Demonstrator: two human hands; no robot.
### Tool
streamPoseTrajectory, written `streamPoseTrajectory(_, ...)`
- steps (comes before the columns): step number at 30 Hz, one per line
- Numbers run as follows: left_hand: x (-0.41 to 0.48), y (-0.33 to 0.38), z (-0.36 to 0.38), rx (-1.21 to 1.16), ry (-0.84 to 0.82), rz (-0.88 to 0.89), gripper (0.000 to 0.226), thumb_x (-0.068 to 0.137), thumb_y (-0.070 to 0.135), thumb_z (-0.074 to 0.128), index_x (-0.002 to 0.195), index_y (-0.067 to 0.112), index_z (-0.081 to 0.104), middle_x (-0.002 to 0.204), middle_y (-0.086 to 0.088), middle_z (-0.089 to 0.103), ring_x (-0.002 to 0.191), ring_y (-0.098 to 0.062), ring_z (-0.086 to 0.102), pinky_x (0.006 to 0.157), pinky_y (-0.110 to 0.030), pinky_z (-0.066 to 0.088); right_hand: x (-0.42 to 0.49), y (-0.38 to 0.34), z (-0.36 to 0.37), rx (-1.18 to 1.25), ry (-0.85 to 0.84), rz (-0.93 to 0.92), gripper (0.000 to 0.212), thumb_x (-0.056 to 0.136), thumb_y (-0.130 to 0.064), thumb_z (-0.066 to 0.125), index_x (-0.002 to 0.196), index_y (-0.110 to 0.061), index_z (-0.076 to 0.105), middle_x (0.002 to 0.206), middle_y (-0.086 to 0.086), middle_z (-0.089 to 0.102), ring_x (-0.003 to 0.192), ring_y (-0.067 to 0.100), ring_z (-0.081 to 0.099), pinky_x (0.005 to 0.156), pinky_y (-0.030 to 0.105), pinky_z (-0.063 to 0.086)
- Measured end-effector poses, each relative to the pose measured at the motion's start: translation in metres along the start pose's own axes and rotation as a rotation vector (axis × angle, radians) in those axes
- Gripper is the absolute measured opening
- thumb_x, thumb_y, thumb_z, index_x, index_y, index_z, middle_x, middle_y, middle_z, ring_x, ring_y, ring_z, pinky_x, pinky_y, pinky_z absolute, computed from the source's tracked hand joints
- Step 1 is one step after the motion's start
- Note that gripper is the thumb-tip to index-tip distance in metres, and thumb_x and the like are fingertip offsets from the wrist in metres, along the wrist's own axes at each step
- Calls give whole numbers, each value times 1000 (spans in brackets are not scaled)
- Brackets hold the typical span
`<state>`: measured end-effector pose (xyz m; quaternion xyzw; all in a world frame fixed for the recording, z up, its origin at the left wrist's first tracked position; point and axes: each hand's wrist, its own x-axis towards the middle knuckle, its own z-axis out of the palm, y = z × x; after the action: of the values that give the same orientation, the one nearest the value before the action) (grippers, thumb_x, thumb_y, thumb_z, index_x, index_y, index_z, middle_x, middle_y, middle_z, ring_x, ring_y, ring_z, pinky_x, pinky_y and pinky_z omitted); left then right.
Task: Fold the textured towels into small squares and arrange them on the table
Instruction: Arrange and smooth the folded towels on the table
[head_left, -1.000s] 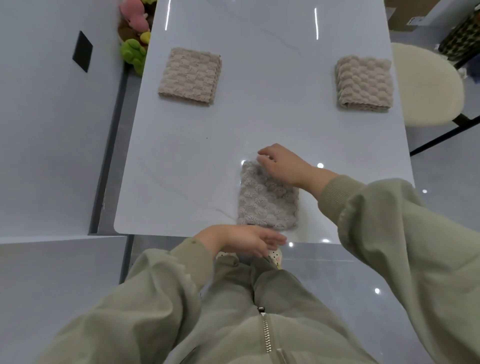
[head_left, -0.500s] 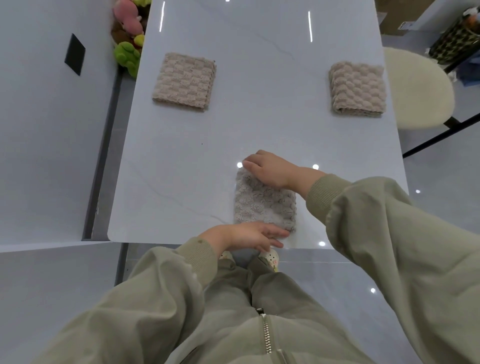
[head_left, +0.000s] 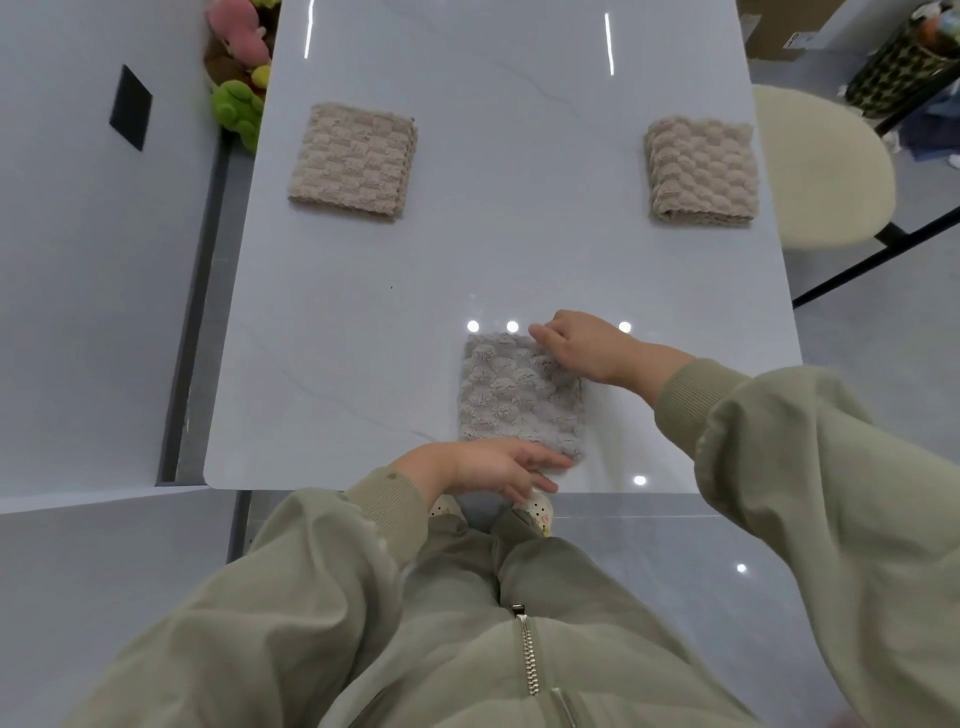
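By my reckoning the job was nearly through: two beige towels already lay as folded squares at the far end of the worktop, the left beige towel and the right beige towel well apart near opposite edges. The grey towel sat close to the near edge, folded down to a small block a little longer than it was wide. I judged it wanted only squaring up, or perhaps one last fold, before it counted as placed. As for the grip, the left hand lay slack and flat with its fingers straight, touching the towel's near edge and holding nothing. The right hand had its fingers bent down over the far right corner — pinching the cloth there, as far as I could make out.
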<state>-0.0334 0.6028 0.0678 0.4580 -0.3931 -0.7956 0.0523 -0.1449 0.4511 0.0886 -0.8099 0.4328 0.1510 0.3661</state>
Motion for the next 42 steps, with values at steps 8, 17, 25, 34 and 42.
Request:
streamPoseTrajectory(8, -23, 17, -4, -88, 47, 96, 59, 74, 11, 47, 133, 17, 49, 140, 2, 50, 124, -13, 52, 101, -32, 44, -8, -1, 12, -18, 335, -120, 40, 100, -32, 33, 123, -9, 57, 124, 11, 53, 116, 26, 44, 98, 38, 37)
streamPoseTrajectory(17, -71, -22, -18, 419, 1144, 104, 46, 95, 28, 46, 140, 21, 41, 147, -2, 40, 134, -15, 37, 111, -34, 28, -26, -46, 49, -5, 503, -202, 38, 97, -24, 42, 126, -3, 54, 133, 16, 49, 124, 31, 42, 105, 40, 33)
streamPoseTrajectory(25, -137, -94, -47, 991, 1268, -226, 70, 96, 50, 28, 150, 25, -7, 158, -4, -16, 145, -26, -16, 114, -52, -2, -24, -147, 124, -244, 420, -264, 49, 96, -30, 43, 139, -7, 39, 152, 17, 26, 142, 33, 20, 115, 52, 11)
streamPoseTrajectory(34, -248, -175, -117, 1088, 1250, -165, 70, 95, 47, 34, 151, 23, -1, 159, -6, -11, 145, -28, -10, 113, -57, 0, 12, -279, 203, -181, 529, -44, 52, 95, -29, 43, 142, -6, 34, 154, 15, 22, 143, 31, 16, 114, 55, 7)
streamPoseTrajectory(42, -261, -162, -182, 1180, 1120, 4, 70, 95, 45, 36, 151, 24, -1, 159, -5, -9, 145, -27, -10, 113, -56, -1, 40, -306, 196, -123, 617, 121, 50, 96, -28, 42, 140, -7, 36, 152, 16, 24, 143, 32, 17, 112, 58, 9)
